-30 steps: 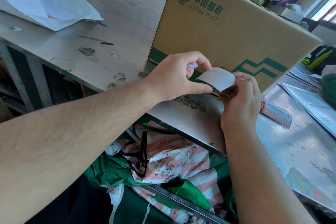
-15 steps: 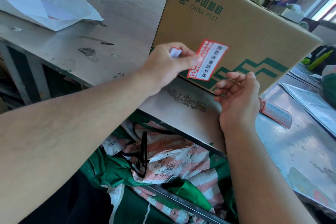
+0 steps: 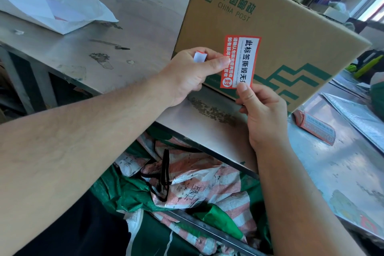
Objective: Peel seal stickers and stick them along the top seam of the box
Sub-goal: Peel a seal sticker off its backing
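Observation:
A red and white seal sticker hangs upright in front of the near side of a large cardboard box printed with green China Post markings. My left hand pinches the sticker's left edge with the thumb and also keeps a crumpled white backing paper in its fingers. My right hand pinches the sticker's bottom right corner. The box's top seam is out of sight.
A small pack of seal stickers lies on the steel table to the right of the box. White paper sheets lie at the far left. Green and striped mail sacks fill the gap below the table edge.
The sticker came off its backing. My left hand lifted it in front of the box while my right hand let go; now my right hand has come up and pinches its lower corner.

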